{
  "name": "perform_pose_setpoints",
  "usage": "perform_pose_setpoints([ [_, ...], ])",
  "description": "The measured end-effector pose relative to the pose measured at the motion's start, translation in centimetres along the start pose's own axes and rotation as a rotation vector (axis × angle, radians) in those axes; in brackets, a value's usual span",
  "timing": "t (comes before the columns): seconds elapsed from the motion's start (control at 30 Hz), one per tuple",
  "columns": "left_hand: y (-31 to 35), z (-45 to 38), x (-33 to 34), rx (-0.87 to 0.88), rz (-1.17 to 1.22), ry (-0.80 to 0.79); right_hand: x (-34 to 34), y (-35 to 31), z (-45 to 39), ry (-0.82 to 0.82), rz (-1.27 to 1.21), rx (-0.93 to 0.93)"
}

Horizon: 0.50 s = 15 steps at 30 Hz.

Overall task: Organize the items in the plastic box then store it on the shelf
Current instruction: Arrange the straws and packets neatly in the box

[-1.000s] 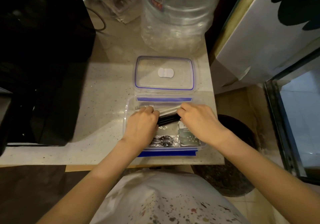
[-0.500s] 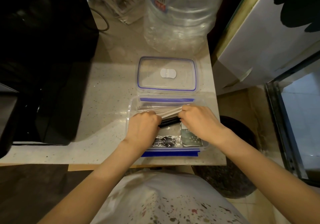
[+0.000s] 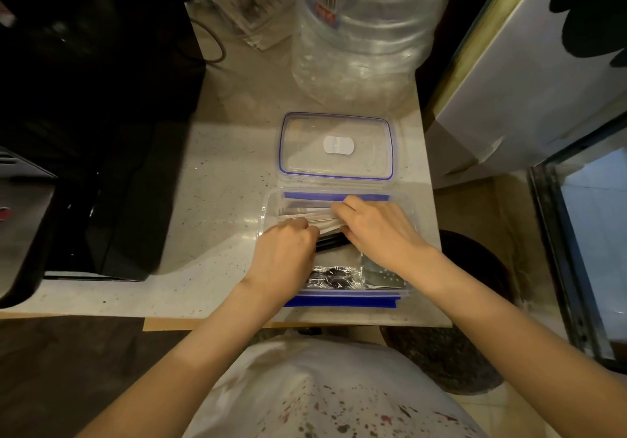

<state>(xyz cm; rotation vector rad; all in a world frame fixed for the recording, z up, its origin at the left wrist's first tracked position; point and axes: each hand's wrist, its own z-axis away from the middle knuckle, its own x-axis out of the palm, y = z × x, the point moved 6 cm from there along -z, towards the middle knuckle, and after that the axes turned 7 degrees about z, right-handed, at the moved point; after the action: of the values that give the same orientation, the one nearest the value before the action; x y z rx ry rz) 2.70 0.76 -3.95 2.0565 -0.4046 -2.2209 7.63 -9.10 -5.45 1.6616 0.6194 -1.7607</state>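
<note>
Both your hands are down inside the box (image 3: pixel 268 212). Your left hand (image 3: pixel 283 254) is curled nearly closed over the near end of a bundle of pale sticks (image 3: pixel 319 222); your right hand (image 3: pixel 376 227) pinches the same bundle, fingers bent over it. Black sticks (image 3: pixel 330 242) show between your hands, and foil packets (image 3: pixel 334 276) lie near your wrists. The box sits at the tabletop's (image 3: pixel 217 180) front edge, its lid (image 3: pixel 336 146) flat just behind, a large bottle (image 3: pixel 366 30) beyond.
</note>
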Motion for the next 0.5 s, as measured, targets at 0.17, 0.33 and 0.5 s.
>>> perform_pose_setpoints([
  [0.17, 0.1, 0.4, 0.5, 0.024, -0.062, -0.039, 0.3, -0.7, -0.3, -0.139, 0.143, -0.024],
  [0.33, 0.0, 0.4, 1.5, -0.018, -0.118, -0.142, -0.1, -0.9, -0.4, -0.224, 0.164, -0.023],
  [0.5, -0.1, 0.3, 1.3, -0.014, -0.134, -0.137, 0.2, -0.8, -0.5, -0.239, 0.151, -0.007],
])
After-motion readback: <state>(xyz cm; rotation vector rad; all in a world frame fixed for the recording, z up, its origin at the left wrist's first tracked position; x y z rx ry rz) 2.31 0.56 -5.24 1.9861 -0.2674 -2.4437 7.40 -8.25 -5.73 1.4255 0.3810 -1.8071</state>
